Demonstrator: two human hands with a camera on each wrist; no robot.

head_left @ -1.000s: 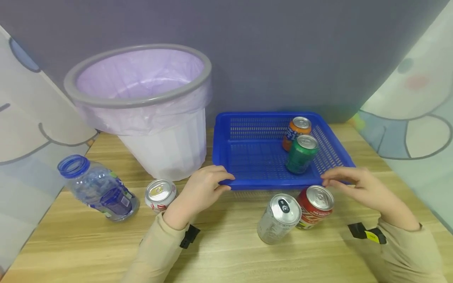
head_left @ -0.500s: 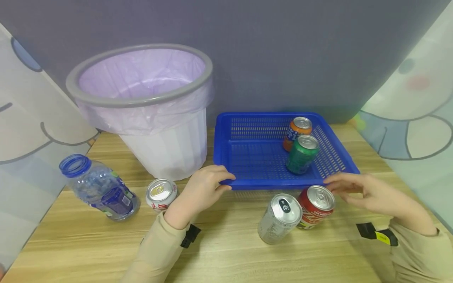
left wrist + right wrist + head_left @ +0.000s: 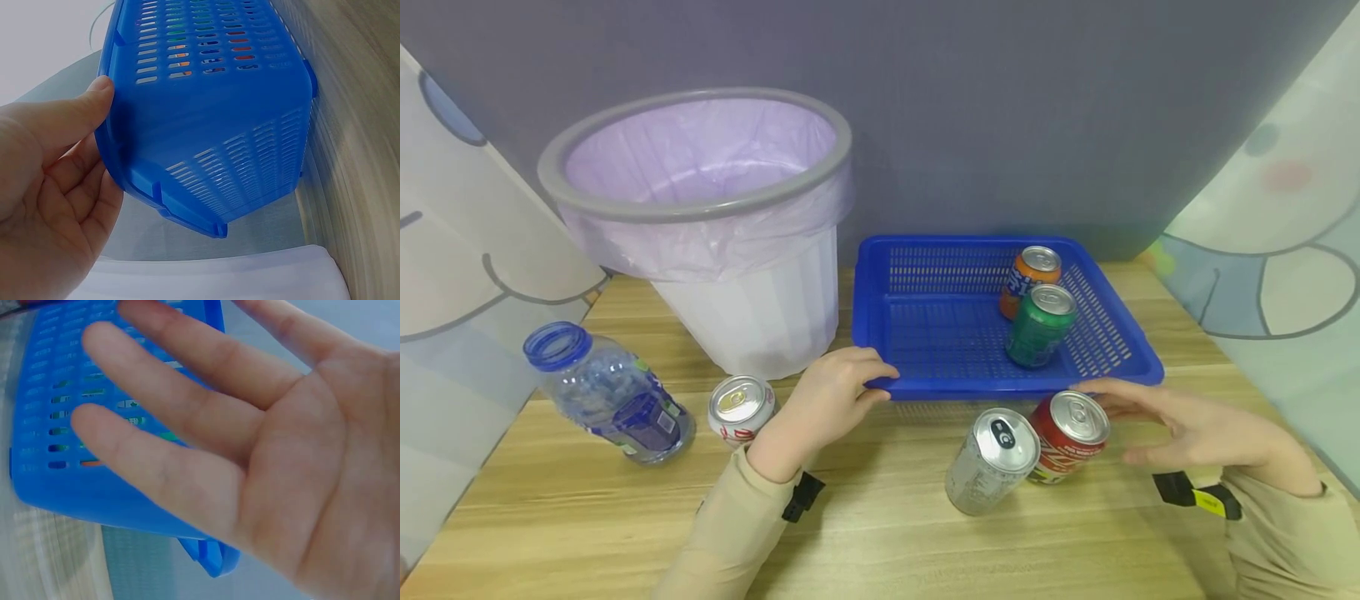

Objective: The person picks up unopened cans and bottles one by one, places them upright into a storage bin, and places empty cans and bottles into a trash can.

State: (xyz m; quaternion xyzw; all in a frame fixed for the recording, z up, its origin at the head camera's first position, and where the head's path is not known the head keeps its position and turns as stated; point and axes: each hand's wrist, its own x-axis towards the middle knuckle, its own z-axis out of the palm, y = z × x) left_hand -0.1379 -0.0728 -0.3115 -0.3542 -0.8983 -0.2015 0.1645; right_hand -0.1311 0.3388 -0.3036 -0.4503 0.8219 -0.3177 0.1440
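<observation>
A blue plastic basket (image 3: 940, 333) stands on the wooden table in the head view, with a green can (image 3: 1037, 335) and an orange can (image 3: 1017, 279) upright inside at its right. My left hand (image 3: 829, 400) pinches the basket's near-left rim; the left wrist view shows the thumb on the rim and fingers curled beneath it. My right hand (image 3: 1198, 429) is beside a red can (image 3: 1067, 442), its fingers extended and spread in the right wrist view. Some right fingertips are hidden behind the red can, so contact there cannot be told. A silver can (image 3: 988, 467) stands left of the red one.
A white bin (image 3: 767, 308) with a purple liner stands behind the left arm. A white can (image 3: 739, 408) is just left of the left hand. Farther left is a clear bottle (image 3: 625, 400) with a blue neck. A grey panel (image 3: 1000, 125) rises behind the basket.
My right hand has come off the basket's near-right rim, shifted right, then spread its fingers toward the red can. My left hand has kept its hold on the basket.
</observation>
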